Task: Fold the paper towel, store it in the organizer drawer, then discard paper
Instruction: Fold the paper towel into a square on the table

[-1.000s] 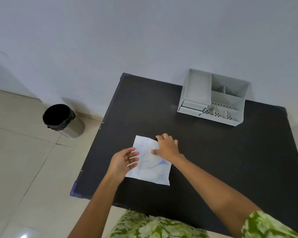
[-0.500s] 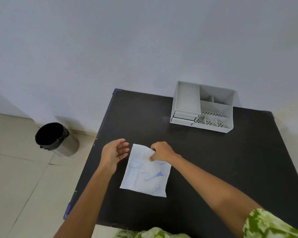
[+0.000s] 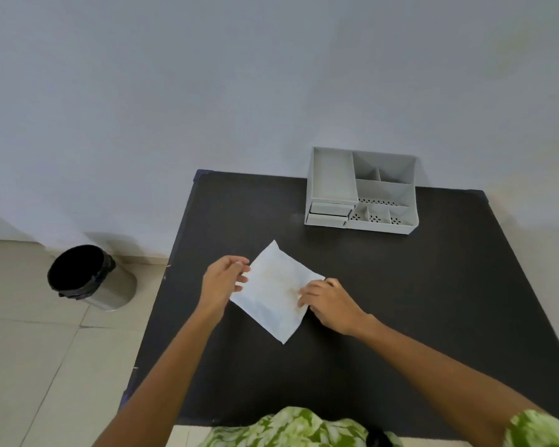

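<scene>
A white paper towel (image 3: 273,291) lies turned like a diamond on the black table (image 3: 400,285), its plain side up. My left hand (image 3: 223,280) pinches the towel's left edge between thumb and fingers. My right hand (image 3: 328,303) rests on the towel's right corner with its fingers on the sheet. A grey organizer (image 3: 362,190) with several open compartments stands at the table's far edge; its two small drawers (image 3: 329,213) at the front left look closed.
A metal bin (image 3: 88,279) with a black liner stands on the tiled floor to the left of the table. A pale wall rises directly behind the table. My green patterned clothing (image 3: 291,427) shows at the near edge.
The towel has been turned over and rotated; the blue print no longer faces up. My left hand has moved onto its left edge and my right hand has shifted to its right corner.
</scene>
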